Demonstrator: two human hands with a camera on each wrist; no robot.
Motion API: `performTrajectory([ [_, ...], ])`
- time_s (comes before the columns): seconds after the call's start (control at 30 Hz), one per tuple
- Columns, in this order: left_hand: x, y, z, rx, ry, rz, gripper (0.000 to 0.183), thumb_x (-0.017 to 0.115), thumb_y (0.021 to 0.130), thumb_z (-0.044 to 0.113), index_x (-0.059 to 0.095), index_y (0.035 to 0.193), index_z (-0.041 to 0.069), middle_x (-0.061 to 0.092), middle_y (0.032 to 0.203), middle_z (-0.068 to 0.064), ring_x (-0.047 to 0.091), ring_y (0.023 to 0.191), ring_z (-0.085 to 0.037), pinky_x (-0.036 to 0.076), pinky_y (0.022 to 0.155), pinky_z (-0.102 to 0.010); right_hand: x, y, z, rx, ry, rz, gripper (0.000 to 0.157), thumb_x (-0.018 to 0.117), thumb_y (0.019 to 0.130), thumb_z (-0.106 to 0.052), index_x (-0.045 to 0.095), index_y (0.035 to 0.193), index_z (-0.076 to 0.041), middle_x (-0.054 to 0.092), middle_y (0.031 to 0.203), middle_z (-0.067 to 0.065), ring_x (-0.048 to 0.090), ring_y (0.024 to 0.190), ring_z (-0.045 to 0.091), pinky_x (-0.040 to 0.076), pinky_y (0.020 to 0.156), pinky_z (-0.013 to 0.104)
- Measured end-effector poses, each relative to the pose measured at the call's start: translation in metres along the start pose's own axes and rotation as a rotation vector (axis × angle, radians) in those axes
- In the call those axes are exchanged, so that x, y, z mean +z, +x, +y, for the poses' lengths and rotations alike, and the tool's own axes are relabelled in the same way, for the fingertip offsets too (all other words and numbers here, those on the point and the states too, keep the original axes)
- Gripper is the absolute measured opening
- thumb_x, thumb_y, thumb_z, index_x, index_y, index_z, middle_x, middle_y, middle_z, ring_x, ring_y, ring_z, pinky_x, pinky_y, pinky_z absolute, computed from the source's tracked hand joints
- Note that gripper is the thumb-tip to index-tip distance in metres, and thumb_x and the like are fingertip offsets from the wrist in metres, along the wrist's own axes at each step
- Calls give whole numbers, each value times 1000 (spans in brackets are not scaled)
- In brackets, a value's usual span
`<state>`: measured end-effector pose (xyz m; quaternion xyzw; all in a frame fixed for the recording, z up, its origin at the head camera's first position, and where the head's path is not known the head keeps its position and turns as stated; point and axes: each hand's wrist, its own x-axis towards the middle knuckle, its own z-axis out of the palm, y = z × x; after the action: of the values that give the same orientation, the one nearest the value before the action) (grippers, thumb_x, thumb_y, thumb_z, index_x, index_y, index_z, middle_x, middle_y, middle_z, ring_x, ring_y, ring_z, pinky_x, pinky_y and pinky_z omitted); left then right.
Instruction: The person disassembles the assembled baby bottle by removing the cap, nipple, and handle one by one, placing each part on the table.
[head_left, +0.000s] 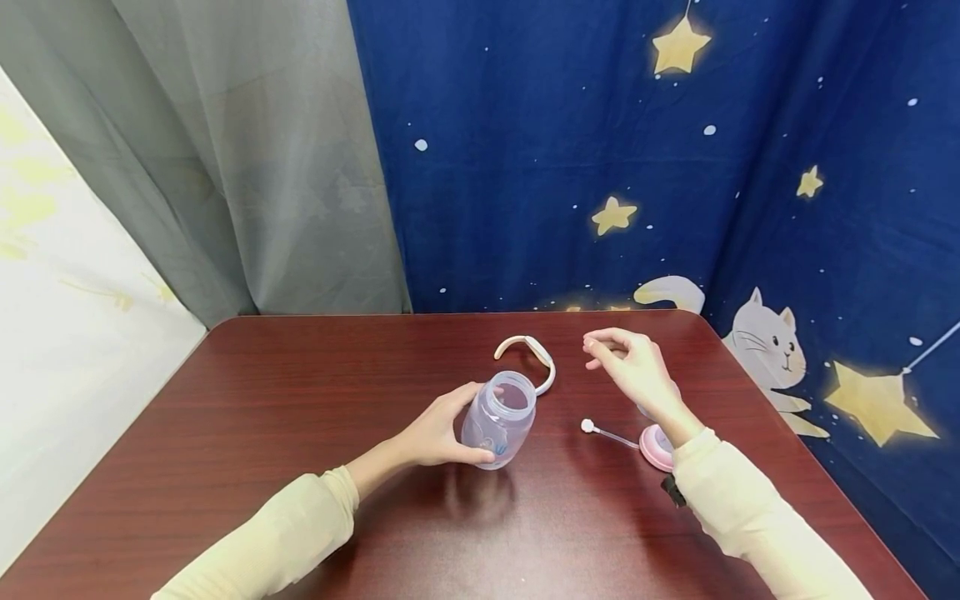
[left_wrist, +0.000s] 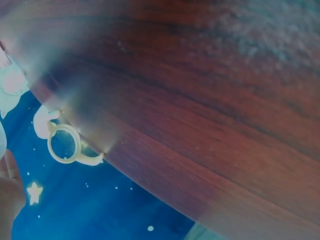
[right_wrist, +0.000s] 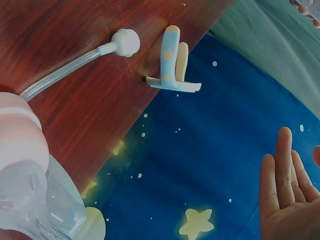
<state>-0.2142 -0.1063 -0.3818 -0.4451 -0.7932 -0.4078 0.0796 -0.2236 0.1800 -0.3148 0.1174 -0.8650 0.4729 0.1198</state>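
My left hand (head_left: 431,435) grips a clear, wide-necked baby bottle (head_left: 501,429), its uncapped mouth tilted up and away to the right. Thumb and fingers lie on either side of the bottle. Raised above the right of the table, my right hand (head_left: 633,367) has loosely bent fingers in the head view; in the right wrist view its fingers (right_wrist: 284,170) look fairly straight, with nothing held. Beneath my right forearm lies a pink bottle collar (head_left: 657,448) with a clear straw (head_left: 617,437) ending in a white weighted tip (head_left: 587,426).
A cream two-handled ring (head_left: 542,353) lies behind the bottle; the left wrist view shows the ring (left_wrist: 64,145) near the table's far edge. A clear dome-like cover (right_wrist: 65,200) stands beside the pink collar. Curtains (head_left: 525,167) hang behind the dark red table (head_left: 300,400).
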Motion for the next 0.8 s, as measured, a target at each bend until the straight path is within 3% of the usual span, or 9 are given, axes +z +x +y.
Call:
performTrajectory([
  [0.37,8,-1,-3,-67,-30,-111,70,76,63,41,45,119,13,52,104,10,50,94,-7,40,82,-27,12,-2,16,-34,-45,-20,29,58,84,-33,64,101,-9,66,85,2,62,68,8,44,64,31],
  [0.8,17,-4,-5,-75,-80,-156,69,78,63,37,44,116,8,52,102,6,50,96,-7,40,82,-25,17,-7,20,-26,-59,-36,27,58,84,-31,64,100,-10,65,85,0,63,69,11,44,63,33],
])
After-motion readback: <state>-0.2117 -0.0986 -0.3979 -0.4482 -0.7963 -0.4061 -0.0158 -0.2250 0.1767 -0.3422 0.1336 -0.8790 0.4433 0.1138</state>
